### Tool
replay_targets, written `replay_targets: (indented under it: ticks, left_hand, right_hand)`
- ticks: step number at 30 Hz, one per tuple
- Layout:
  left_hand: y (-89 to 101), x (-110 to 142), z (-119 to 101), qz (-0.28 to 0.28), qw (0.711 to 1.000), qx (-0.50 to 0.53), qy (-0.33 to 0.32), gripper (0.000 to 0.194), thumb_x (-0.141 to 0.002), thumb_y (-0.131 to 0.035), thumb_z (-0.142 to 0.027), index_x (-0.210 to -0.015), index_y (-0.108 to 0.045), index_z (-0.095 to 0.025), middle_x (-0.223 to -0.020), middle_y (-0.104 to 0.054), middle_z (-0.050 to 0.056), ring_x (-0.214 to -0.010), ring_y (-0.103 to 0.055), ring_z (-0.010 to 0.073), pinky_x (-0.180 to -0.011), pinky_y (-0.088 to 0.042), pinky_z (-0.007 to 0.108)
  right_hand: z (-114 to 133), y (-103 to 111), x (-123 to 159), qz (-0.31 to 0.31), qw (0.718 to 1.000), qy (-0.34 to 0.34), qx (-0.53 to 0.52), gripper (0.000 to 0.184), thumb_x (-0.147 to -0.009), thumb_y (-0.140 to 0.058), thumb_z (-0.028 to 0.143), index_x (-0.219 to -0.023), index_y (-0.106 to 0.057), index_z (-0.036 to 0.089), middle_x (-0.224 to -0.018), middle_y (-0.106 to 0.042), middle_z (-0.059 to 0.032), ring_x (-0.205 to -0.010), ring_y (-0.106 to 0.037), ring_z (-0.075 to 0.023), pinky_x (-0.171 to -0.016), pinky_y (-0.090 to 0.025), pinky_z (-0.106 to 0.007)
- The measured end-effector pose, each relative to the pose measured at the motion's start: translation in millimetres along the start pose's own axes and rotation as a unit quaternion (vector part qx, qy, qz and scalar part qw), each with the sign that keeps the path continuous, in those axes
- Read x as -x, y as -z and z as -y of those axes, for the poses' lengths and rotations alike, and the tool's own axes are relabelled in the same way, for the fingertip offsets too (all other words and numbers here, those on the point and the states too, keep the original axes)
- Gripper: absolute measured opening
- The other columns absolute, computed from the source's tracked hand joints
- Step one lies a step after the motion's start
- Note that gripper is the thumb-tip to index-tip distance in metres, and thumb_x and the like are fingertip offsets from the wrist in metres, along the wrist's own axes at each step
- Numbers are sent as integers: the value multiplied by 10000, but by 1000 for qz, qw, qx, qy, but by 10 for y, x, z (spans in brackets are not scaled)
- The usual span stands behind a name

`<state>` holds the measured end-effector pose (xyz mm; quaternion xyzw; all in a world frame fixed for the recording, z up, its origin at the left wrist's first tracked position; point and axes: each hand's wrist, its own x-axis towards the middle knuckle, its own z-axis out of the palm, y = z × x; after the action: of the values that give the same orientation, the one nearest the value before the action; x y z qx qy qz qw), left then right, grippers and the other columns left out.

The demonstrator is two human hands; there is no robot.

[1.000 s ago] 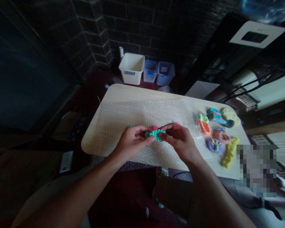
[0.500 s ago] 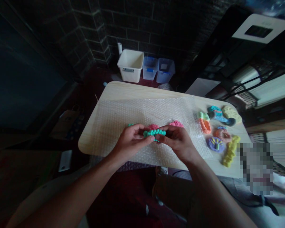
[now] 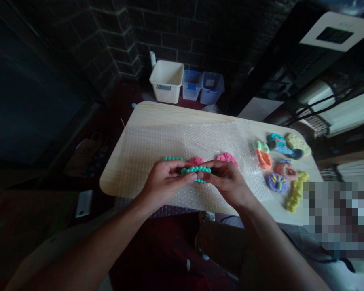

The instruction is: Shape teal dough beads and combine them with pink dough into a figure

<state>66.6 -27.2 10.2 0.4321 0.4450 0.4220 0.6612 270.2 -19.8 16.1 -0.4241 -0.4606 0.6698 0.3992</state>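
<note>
Between my two hands is a turquoise piece with a beaded, knobbly edge (image 3: 197, 169), held above the table. My left hand (image 3: 166, 178) pinches its left end, thumb on the near side. My right hand (image 3: 223, 178) grips the right end with thumb and fingers, and the two thumbs almost meet. Beyond the left fingers lies another turquoise beaded piece (image 3: 173, 158), partly hidden. A pink knobbly piece (image 3: 195, 161) shows behind the held one, and a second pink piece (image 3: 227, 157) lies behind my right hand. Both rest on bubble wrap (image 3: 148, 149).
Several coloured clay-like pieces lie at the table's right: an orange and green one (image 3: 263, 155), a purple disc (image 3: 277, 183), a yellow strip (image 3: 297, 192). Beyond the wooden table (image 3: 160, 112) stand a white bin (image 3: 167, 83) and blue-tinted clear boxes (image 3: 211, 89). A blurred-out person sits at right.
My hands keep their hold on the turquoise piece, which has tilted slightly. The view has shifted a little, and more of the turquoise and pink pieces behind my hands shows.
</note>
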Motion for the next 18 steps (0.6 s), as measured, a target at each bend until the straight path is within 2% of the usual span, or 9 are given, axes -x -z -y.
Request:
replay_targets:
  ticks: [7,13,18]
  left_hand:
    - [-18,-9,-8,0,1000,5,-1,324,-771,-907,-299,-1040,-813,-144,-1024,-863,98,-895,-822,236,-878,-667,369]
    - [-20,-20,13,-8,1000,-8,4,317,-773,-902,-276,-1045,-815,-139,-1001,-866,95,-855,-823,225,-853,-666,351]
    - [-8,-34,30,-5,1000,-7,-1,301,-779,-910,-279,-1029,-824,-135,-985,-866,96,-838,-815,217,-838,-664,346]
  right_hand:
    - [-12,2,-10,-7,1000,-6,-14,271,-732,-1000,387,-890,-857,220,-811,-796,-32,-710,-677,-161,-694,-570,-313]
    - [-24,1,-2,-3,1000,-3,-6,242,-778,-972,381,-928,-870,222,-839,-810,-40,-720,-676,-154,-702,-565,-306]
    - [-41,2,-16,-13,1000,-2,-11,276,-739,-997,373,-916,-871,203,-832,-815,-41,-734,-690,-145,-709,-569,-285]
